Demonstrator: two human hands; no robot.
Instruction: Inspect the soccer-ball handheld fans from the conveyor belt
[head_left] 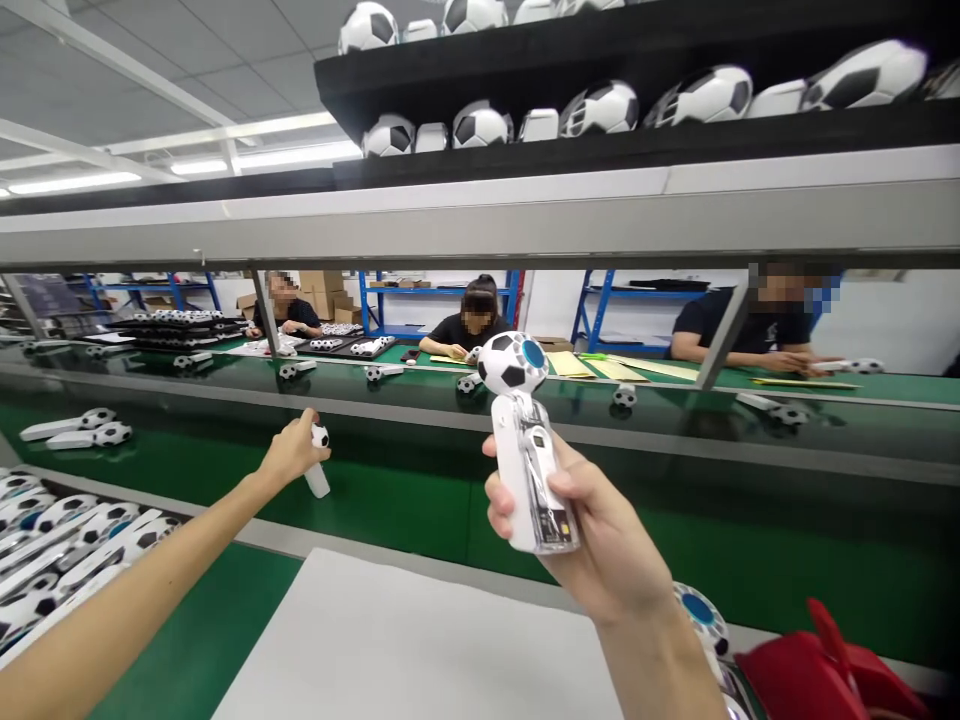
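In my right hand is a white handheld device with a soccer-ball head, held upright by its handle. Its head carries a blue round disc, and the handle side facing me shows inner parts under what looks like a clear cover or open shell. Further off to the left, my left hand is closed around the head of a second soccer-ball device, over the green belt. The white handle of that one points down; fingers hide part of its ball.
A white sheet lies before me. Many similar devices are piled at left; two devices lie on the belt. A red object sits at lower right. A shelf crosses overhead. Several people work opposite.
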